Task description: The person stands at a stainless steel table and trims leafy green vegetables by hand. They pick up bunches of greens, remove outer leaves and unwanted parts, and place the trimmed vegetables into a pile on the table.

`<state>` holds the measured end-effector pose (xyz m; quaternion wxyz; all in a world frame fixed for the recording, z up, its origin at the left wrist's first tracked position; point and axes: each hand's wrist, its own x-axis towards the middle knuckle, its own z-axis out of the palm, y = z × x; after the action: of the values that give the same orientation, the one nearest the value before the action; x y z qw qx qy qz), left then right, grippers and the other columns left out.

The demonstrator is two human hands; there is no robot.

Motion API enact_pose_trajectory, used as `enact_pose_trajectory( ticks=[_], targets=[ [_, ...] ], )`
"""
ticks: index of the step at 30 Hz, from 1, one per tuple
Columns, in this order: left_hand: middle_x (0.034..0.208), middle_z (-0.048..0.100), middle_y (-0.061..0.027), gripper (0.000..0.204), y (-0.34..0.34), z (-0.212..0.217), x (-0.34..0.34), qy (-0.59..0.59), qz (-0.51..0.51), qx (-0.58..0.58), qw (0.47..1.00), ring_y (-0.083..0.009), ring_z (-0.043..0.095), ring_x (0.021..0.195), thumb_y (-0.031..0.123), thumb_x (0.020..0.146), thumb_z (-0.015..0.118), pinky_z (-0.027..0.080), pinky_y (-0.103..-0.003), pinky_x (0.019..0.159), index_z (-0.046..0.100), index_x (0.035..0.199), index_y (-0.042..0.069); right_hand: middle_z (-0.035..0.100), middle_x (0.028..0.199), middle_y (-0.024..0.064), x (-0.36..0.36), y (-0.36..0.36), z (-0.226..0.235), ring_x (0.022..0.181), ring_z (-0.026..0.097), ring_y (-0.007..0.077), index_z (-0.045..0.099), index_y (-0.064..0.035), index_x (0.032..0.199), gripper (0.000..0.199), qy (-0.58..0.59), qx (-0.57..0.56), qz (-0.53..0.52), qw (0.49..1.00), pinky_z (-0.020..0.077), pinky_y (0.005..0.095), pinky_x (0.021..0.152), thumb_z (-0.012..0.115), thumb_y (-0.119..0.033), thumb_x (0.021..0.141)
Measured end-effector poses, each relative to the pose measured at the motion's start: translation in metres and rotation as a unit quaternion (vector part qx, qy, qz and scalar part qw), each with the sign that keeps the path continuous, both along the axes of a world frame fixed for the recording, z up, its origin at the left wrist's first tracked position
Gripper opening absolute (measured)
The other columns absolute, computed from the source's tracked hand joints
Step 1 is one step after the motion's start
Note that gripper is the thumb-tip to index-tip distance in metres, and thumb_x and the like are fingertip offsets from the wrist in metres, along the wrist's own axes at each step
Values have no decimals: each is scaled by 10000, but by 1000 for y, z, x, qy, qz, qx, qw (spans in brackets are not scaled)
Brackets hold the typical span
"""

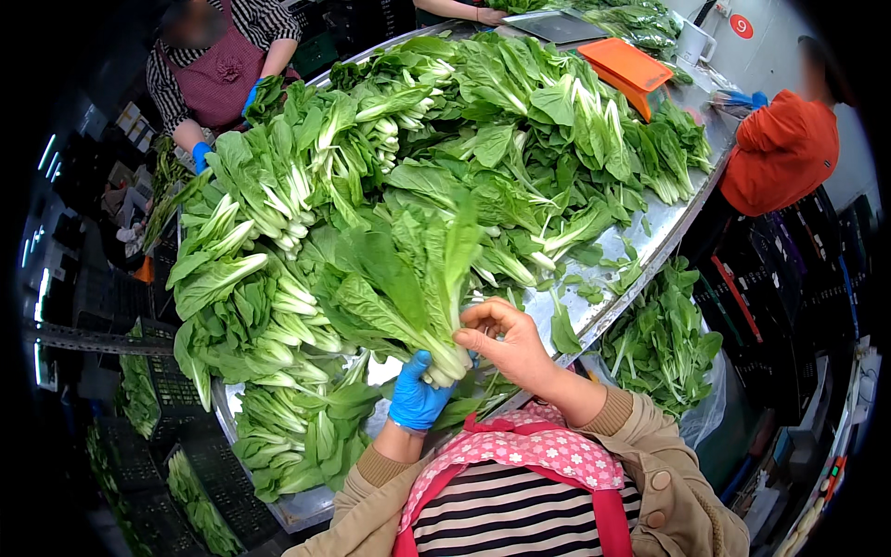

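From here, the left hand [418, 399] grips the bunch of greens [419, 316] by its base, leaves [397, 269] pointing away beyond both hands, the right hand [509, 343] curled alongside, its pinch unclear.

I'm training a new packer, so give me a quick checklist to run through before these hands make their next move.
1. Left hand has a hold on the bunch of greens: ok, it grips the pale base.
2. Right hand is at the bunch: ok, its fingers are at the stalks' right side.
3. Both hands gloved: not ok, the left wears a blue glove, the right is bare.
4. Metal table free of loose leaves: not ok, several lie to the right.
5. Co-workers' hands away from the held bunch: ok, those visible are across the table.
6. Bunch's underside undamaged: cannot tell, it is hidden.
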<state>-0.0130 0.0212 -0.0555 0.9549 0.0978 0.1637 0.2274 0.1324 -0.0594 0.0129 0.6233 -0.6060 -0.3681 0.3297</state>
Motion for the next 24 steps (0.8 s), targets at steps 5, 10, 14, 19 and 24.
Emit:
enact_pose_trajectory(
  ticks=[5,10,14,19,24],
  targets=[
    [1203,503,-150,546,-2,6,2,3,9,2,1000,-290,491,1106,181,779,648,374,-424,985,413,1235,-7,552,826,43,-5,-2,-6,667,526,97,581,1,842,155,55,72,-31,995,430,226,611,676,-106,780],
    [1190,514,-168,546,10,12,-3,-6,53,-45,998,-314,512,1075,249,800,634,403,-440,948,415,1228,-11,615,873,92,-10,-26,2,813,587,152,546,11,888,91,-82,118,69,987,469,270,746,599,-7,815],
    [1130,541,-160,510,8,27,0,60,90,55,993,-297,545,1014,239,820,615,436,-435,909,421,1230,5,620,852,98,4,-29,-15,748,594,143,537,26,986,169,167,4,24,986,483,273,696,584,-31,835],
    [1113,554,-143,444,9,27,3,175,127,194,957,-292,561,992,135,818,606,462,-405,887,445,1211,3,545,1083,184,21,-29,-1,951,558,273,455,52,1163,458,-454,-96,-74,882,447,335,820,631,-56,754],
    [1082,561,-62,491,0,49,16,272,160,292,903,-168,556,939,-69,702,659,462,-297,818,496,1152,41,442,1232,241,13,-21,13,1144,439,346,305,62,1289,719,-255,-31,4,966,349,391,967,674,-231,746]
  ],
)
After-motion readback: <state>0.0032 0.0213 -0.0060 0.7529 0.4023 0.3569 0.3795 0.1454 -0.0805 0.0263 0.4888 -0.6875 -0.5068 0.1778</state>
